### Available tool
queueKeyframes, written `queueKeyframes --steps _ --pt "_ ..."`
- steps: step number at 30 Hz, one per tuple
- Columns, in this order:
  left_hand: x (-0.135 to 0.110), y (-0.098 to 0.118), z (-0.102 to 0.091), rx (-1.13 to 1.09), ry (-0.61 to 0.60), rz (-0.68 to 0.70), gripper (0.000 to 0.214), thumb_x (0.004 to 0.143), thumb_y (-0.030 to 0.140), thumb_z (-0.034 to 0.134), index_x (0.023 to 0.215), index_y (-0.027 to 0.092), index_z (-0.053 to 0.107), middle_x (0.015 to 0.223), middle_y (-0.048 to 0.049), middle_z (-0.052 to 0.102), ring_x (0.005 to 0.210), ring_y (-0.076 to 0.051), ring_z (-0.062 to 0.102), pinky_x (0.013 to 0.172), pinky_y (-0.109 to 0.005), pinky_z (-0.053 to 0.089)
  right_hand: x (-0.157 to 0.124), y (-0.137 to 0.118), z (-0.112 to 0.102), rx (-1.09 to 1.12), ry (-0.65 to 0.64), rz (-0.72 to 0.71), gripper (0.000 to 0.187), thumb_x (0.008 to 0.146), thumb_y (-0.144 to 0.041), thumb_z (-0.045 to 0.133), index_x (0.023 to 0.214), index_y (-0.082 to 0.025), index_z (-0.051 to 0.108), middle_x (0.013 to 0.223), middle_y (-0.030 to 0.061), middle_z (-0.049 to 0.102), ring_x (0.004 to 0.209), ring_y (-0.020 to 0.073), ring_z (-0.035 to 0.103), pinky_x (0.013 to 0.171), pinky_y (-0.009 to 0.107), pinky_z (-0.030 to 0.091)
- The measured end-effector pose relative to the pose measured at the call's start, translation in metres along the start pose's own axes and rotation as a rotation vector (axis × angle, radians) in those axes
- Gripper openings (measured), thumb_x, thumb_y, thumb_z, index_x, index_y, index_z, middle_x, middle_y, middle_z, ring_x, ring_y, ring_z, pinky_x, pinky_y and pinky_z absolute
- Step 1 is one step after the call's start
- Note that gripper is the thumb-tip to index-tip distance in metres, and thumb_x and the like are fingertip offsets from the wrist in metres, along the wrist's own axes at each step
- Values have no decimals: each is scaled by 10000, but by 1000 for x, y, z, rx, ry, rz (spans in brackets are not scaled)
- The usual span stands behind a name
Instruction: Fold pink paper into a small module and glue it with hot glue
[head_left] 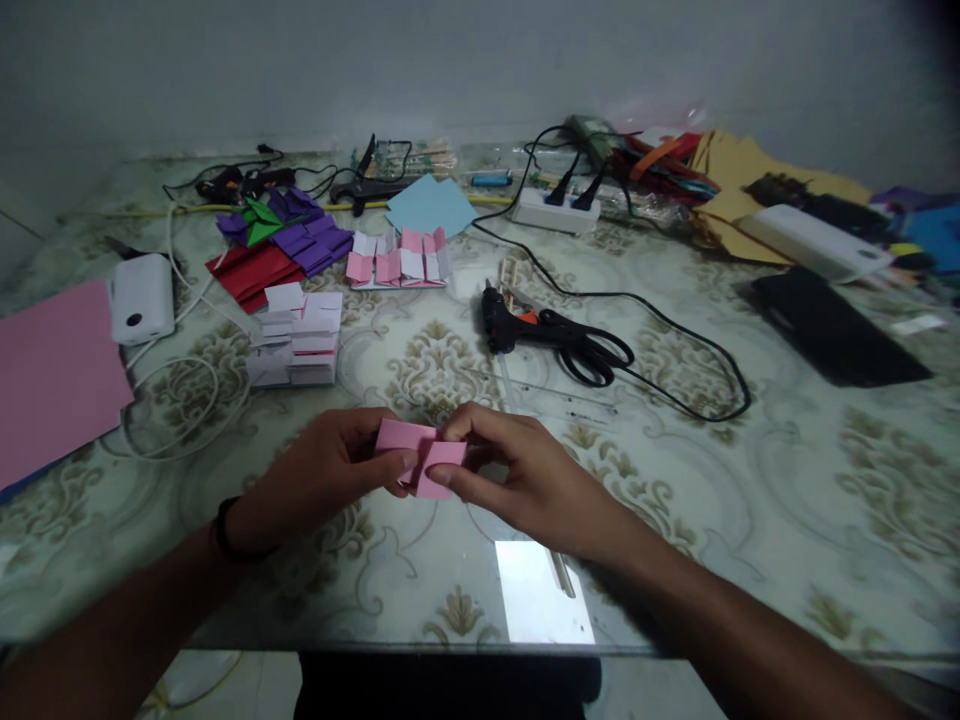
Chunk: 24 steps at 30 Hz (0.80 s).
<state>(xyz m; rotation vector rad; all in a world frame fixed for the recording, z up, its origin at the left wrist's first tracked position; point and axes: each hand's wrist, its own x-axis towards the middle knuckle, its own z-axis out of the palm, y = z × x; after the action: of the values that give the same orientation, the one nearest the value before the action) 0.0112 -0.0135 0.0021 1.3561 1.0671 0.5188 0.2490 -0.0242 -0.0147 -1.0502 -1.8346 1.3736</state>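
Observation:
A small piece of folded pink paper is held between both hands above the front middle of the table. My left hand pinches its left side, thumb on the near face. On the other side my right hand grips the right flap with thumb and fingers. Some fingertips are hidden behind the paper. Beyond my left hand lies a stack of white folded papers. Farther back sit pink and white folded papers, and purple folded papers beside red paper.
Pink sheets and a white power bank with a looping cable lie left. A black glue gun and black-handled scissors lie right of centre. At the back stands a power strip; a black case lies far right.

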Motion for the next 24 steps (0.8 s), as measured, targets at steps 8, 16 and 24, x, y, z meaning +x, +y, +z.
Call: queueKeyframes --steps 8,16,24 --pt "0 -2 1 101 13 -32 352 913 494 754 820 156 727 714 1 662 660 -151 642 605 -245 571 -1 -2 3 124 12 42 207 997 -322 743 1108 -237 590 881 -27 663 726 132 630 638 257 504" --pt "-2 -4 2 74 1 -44 304 878 433 785 765 156 729 675 1 678 650 -163 714 584 -226 573 0 0 4 278 -12 108 328 932 -324 823 1197 -230 655 783 -60 618 657 123 621 628 256 521" --pt "-3 -6 4 31 54 -6 263 925 408 756 947 162 845 800 -42 811 661 -178 777 599 -237 594 5 -4 4 373 73 163 422 888 -588 865 899 -183 747 716 -24 652 623 118 596 588 252 511"
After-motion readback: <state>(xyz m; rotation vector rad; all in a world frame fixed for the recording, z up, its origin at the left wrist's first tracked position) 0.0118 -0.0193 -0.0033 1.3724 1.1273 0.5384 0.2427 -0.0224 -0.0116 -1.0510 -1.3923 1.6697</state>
